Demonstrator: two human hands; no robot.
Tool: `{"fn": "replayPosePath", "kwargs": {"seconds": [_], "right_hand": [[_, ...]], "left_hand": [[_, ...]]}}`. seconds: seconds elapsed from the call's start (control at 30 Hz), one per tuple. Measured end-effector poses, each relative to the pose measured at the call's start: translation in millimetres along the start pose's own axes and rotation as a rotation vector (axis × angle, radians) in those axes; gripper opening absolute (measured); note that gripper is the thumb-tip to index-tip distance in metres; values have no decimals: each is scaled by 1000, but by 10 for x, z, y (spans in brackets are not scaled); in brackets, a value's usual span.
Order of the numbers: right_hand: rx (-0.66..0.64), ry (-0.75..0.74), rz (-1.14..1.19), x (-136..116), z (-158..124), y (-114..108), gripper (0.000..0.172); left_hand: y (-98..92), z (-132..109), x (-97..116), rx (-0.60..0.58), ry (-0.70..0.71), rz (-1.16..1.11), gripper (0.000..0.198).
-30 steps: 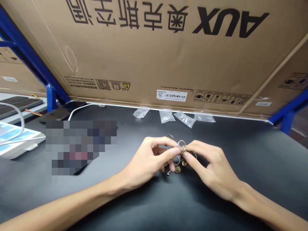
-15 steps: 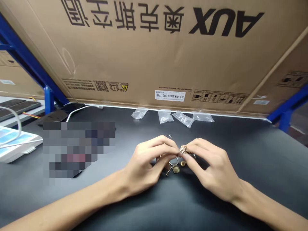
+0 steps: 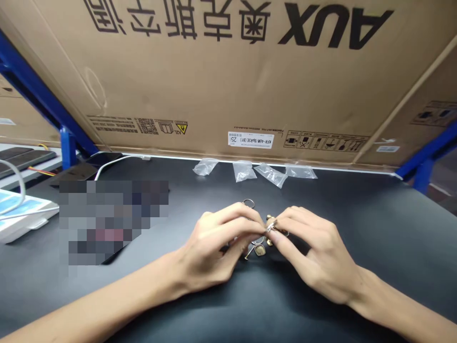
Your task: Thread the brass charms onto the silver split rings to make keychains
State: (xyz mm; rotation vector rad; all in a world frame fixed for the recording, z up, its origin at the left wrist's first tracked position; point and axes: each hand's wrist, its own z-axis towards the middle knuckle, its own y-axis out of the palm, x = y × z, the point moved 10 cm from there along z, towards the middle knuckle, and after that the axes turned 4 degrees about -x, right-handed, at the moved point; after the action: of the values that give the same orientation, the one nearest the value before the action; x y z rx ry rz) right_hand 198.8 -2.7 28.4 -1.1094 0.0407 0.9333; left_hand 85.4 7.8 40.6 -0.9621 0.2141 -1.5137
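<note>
My left hand (image 3: pixel 217 240) and my right hand (image 3: pixel 312 250) meet above a small tangle of metal key rings (image 3: pixel 249 204) on the black tabletop (image 3: pixel 357 267). Their fingertips pinch a small metal ring (image 3: pixel 271 226), which is mostly hidden between them. A small brass tag (image 3: pixel 260 250) lies under the hands, joined to a thin wire-like piece (image 3: pixel 248 255). Brass bits (image 3: pixel 269 242) show beside my right fingers. My left fingers cover part of the tangle, so I cannot tell how the pieces link.
Several small transparent plastic bags (image 3: pixel 271 175) lie along the far table edge, below a large cardboard box (image 3: pixel 228 81) in a blue rack (image 3: pixel 67 147). A white cable (image 3: pixel 117 161) and a white device (image 3: pixel 21 214) sit at the left, near a pixelated patch (image 3: pixel 110 224).
My fingertips have closed further around the small ring, which showed more fully earlier. The view has drifted slightly, shifting the scene left in the frame.
</note>
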Motion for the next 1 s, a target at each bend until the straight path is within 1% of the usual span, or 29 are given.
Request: {"fn": "replayPosePath", "kwargs": {"seconds": [0.13, 0.23, 0.33, 0.43, 0.57, 0.67, 0.73, 0.8, 0.9, 0.97, 1.0], "right_hand": [[-14, 4, 22, -19, -16, 25, 12], [-36, 35, 57, -13, -14, 50, 12], [-97, 139, 140, 61, -6, 119, 18], [-175, 259, 230, 132, -19, 225, 26], [-222, 320, 310, 141, -36, 302, 26], [-250, 360, 360, 172, -49, 317, 26], [-287, 375, 445, 190, -55, 335, 27], [-335, 390, 610, 197, -65, 377, 30], [-411, 427, 895, 190, -96, 458, 34], [-430, 436, 970, 182, -104, 467, 33], [-428, 433, 954, 182, -102, 454, 32]], "left_hand": [[-17, 16, 70, 24, 48, 123, 14], [-8, 20, 91, 43, 61, 232, 13], [9, 19, 81, 54, 64, 330, 12], [53, 13, 83, 36, 99, 431, 7], [88, 10, 91, 25, 128, 562, 6], [100, 17, 101, 9, 138, 592, 6], [106, 25, 100, -14, 146, 609, 5], [100, 25, 113, -34, 178, 634, 4], [96, -8, 173, -66, 291, 683, 8], [96, -40, 195, -81, 343, 697, 9], [75, -41, 181, -72, 325, 680, 10]]}}
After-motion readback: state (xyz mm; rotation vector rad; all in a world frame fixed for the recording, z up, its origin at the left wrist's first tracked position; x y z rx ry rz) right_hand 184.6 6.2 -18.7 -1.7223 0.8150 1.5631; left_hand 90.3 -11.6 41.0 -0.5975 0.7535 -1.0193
